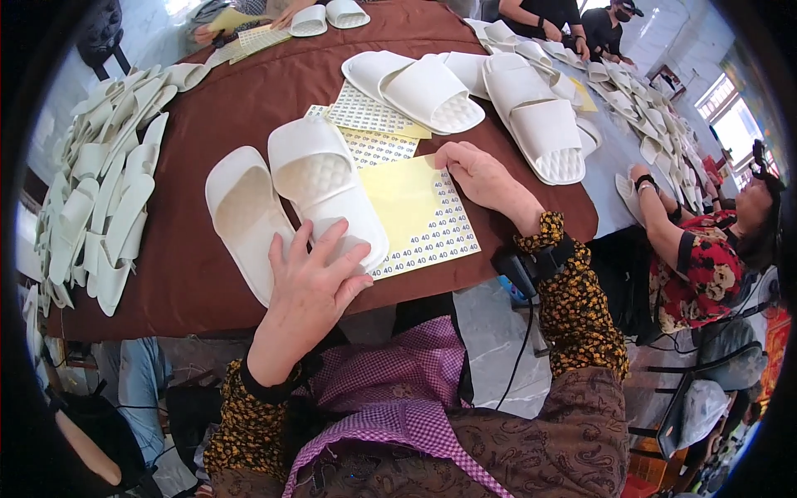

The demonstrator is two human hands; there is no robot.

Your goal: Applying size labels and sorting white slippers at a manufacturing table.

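Two white slippers lie side by side on the brown table (207,274). My left hand (311,278) rests with spread fingers on the heel end of the right slipper (320,178), holding nothing. The left slipper (241,212) lies just beside it, sole side up. My right hand (481,178) presses its fingertips on the top edge of a yellow sticker sheet (419,212) covered with small white printed labels. That sheet lies flat, right of the slippers.
More label sheets (369,124) lie further back. Several white slippers (465,83) sit beyond them. A long heap of slippers (100,191) fills the left side. Another person in a red flowered top (697,266) works at the right; others sit at the far end.
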